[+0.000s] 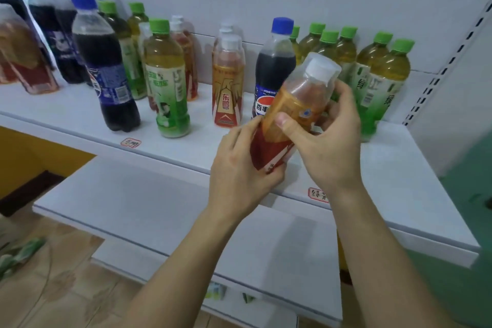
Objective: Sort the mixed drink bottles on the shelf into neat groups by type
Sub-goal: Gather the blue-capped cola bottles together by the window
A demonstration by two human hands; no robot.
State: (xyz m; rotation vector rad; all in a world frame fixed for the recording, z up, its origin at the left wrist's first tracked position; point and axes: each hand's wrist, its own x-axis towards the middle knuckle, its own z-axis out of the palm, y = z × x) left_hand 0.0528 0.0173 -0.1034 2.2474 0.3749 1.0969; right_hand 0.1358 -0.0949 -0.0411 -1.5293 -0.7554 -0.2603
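Note:
Both hands hold one orange energy-drink bottle (pixel 295 106) with a white cap and a red-and-orange label, tilted to the right above the front of the white shelf (pixel 170 138). My left hand (pixel 242 168) grips its base and my right hand (pixel 327 138) wraps its middle. On the shelf stand several green-capped tea bottles (pixel 383 74) at the right, a cola bottle (pixel 274 72) just behind the held bottle, a matching energy-drink bottle (pixel 228 82) in the middle, another tea bottle (pixel 166 80) and a cola bottle (pixel 105 72) to the left.
More blue-capped cola bottles (pixel 57 26) and orange bottles (pixel 24 56) crowd the far left. Red-framed paper labels (pixel 131 143) sit on the shelf's front edge. Lower white shelves (pixel 159 208) jut out below. A perforated upright (pixel 450 58) bounds the right end.

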